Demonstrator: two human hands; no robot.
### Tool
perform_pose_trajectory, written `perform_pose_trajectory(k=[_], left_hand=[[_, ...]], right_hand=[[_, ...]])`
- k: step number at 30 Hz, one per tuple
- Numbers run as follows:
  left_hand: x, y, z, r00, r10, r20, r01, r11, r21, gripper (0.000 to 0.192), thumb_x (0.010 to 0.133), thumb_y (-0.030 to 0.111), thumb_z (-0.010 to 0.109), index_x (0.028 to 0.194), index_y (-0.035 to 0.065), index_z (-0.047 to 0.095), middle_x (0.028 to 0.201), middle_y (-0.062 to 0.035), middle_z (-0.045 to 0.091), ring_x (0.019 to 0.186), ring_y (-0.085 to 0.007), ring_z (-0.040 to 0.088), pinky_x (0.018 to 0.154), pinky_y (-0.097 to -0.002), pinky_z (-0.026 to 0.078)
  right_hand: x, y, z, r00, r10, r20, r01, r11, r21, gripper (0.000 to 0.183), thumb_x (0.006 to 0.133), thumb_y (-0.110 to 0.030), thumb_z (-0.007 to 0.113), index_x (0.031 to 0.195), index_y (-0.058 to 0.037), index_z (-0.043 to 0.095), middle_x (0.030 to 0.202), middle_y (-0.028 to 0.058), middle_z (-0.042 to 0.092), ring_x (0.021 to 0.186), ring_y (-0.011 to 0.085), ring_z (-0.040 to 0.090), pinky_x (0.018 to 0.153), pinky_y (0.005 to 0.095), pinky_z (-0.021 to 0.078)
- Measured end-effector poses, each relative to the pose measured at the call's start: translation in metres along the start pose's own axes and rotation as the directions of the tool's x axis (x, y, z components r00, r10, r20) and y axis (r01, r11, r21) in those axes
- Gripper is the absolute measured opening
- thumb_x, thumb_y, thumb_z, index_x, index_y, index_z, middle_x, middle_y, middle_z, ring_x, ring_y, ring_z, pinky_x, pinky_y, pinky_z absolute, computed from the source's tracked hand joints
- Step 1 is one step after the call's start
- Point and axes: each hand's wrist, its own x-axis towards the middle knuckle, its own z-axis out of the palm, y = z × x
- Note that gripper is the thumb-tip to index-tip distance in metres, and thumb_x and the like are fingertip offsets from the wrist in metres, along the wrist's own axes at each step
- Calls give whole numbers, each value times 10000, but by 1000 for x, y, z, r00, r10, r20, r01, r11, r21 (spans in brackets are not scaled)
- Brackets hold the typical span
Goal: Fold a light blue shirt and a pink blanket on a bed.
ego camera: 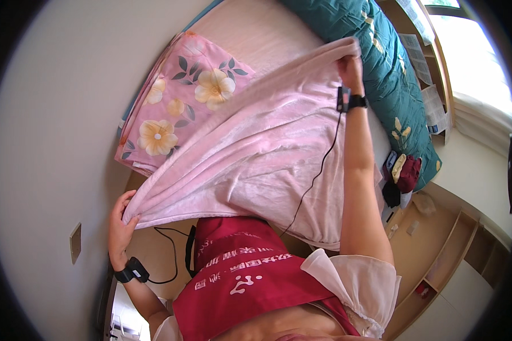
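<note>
A pink fleece blanket (273,157) stretches between my two hands, with loose creases across its middle. My left hand (123,226) grips one corner at the lower left, near the wall. At the upper right, my right hand (350,72) holds the far folded edge up over the bed; its fingers are partly hidden by the cloth. Behind the blanket, a folded pink floral bedding piece (187,98) with yellow flowers lies on the bed, partly covered. The blanket's near edge hangs in front of my red apron (247,268), which bears writing.
A teal quilt (388,85) with leaf prints runs along the bed's right side. Several small rolled clothes (403,172) sit by its near end. The pale mattress sheet (260,30) shows at the back. Wall (55,128) stands at left, wooden shelving (448,251) at lower right. Thin black cables hang from both wrist devices.
</note>
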Motion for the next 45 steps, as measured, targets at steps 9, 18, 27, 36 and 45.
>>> perform_pose_trajectory(k=[9, 18, 27, 36, 45], left_hand=[[25, -15, -15, 950, 133, -282, -112, 990, 89, 432, 756, -167, 570, 1165, -43, 630, 1097, -109, 601, 1071, -247, 614, 1009, -315, 449], [85, -62, -41, 792, 359, -493, -113, 881, 460, 324, 811, -86, 601, 1132, -53, 616, 1128, -178, 606, 1061, -392, 590, 962, -391, 471], [124, -88, -26, 686, 439, -581, 79, 749, 658, 278, 870, -36, 601, 1144, -13, 640, 1100, -185, 650, 1051, -417, 569, 948, -504, 457], [131, -48, 45, 738, 557, -382, 159, 406, 900, 628, 882, 23, 641, 1484, 79, 470, 1513, -158, 459, 1364, -360, 448, 1147, -526, 334], [110, -36, 161, 916, 389, 98, -274, 429, 860, 734, 807, -64, 677, 1488, 71, 439, 1539, -189, 414, 1398, -365, 430, 1158, -501, 335]], right_hand=[[172, -126, 100, 963, -206, 176, 206, 978, 21, 329, 1046, -140, 436, 1288, -16, 621, 1198, 112, 668, 1103, 194, 627, 1041, 352, 495], [153, -105, 225, 935, -252, 250, 284, 954, -100, 326, 1004, -107, 486, 1289, -22, 619, 1159, 101, 675, 1078, 189, 631, 988, 355, 506], [82, -4, 350, 878, -252, 407, 366, 901, -233, 342, 962, -75, 536, 1291, -28, 616, 1120, 90, 683, 1052, 185, 634, 935, 357, 517], [-34, 113, 323, 890, -108, 443, 294, 878, -378, 373, 920, -42, 586, 1292, -33, 614, 1081, 78, 691, 1026, 181, 637, 883, 359, 529], [-269, 136, 120, 850, 128, 511, -100, 992, -83, 478, 916, -42, 608, 1381, 42, 537, 1284, 147, 640, 1089, 211, 672, 977, 337, 545]])
